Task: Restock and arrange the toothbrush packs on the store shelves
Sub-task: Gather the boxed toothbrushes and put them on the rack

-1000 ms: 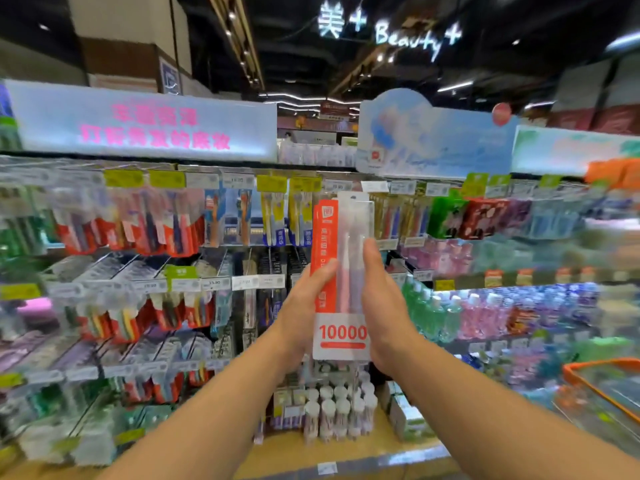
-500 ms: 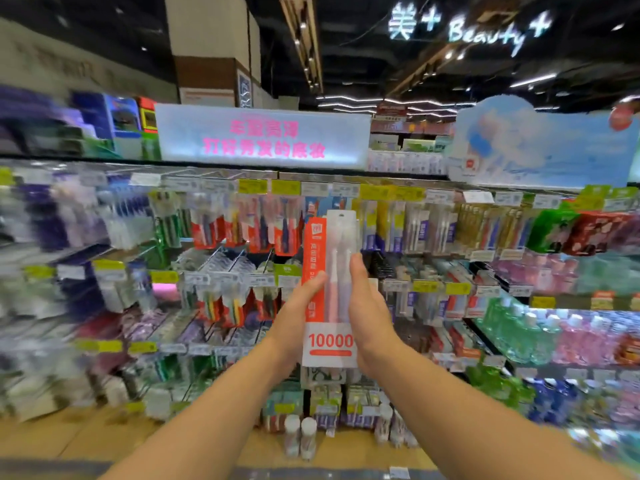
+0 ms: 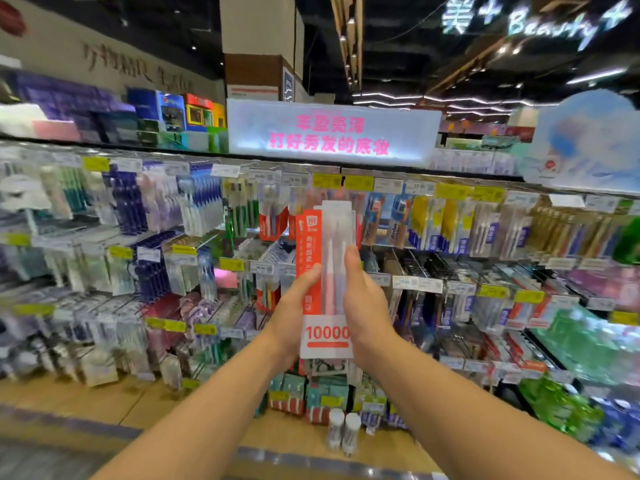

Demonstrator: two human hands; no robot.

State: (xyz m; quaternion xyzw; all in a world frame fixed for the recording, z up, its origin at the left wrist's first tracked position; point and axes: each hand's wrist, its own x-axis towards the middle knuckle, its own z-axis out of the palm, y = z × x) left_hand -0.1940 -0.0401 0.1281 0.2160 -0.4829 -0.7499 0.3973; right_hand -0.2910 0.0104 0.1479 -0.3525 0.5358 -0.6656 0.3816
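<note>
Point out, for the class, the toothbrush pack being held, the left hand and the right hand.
toothbrush pack [image 3: 327, 336]: head view, on the white panel printed 10000.
left hand [image 3: 292, 317]: head view, on the back of the hand.
right hand [image 3: 363, 303]: head view, on the back of the hand.

Store shelves [image 3: 346, 169]: several tiers of peg hooks, hanging toothbrush packs [image 3: 201, 199] blurred, yellow and white price tags [image 3: 325, 180] along tier fronts. Wooden bottom ledge [image 3: 284, 434]: two white cylindrical containers [image 3: 343, 433] upright near front edge, teal boxes [image 3: 311, 393] behind.
</note>
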